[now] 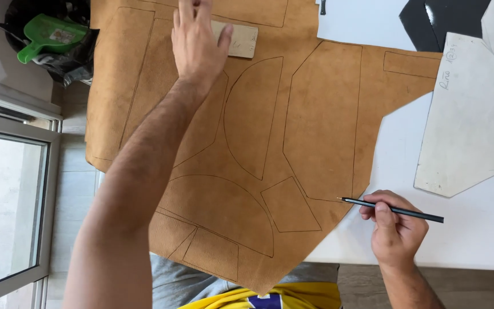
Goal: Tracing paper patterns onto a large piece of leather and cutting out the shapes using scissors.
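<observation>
Since there's only the head view, everything comes from that one look down. The left hand is stretched far out with its fingers flat and together, pressing a small cardboard template onto the big tan leather piece. The fingertips run off the top edge, so how they end can't be seen. The right hand rests on the white table just past the leather's edge, fingers pinched round a dark pencil whose tip points at the leather, right at its border.

Looks like the tracing stage: lots of outlines are already drawn on the leather, and the small template is being held in place while the pencil sits well apart from it. Going by that, the pencil hand would need to travel up to the template while the left hand keeps it pinned flat.

A large white pattern piece lies on the table to the right, partly cut off. A green scoop in a dark bag sits top left, hard to make out.
</observation>
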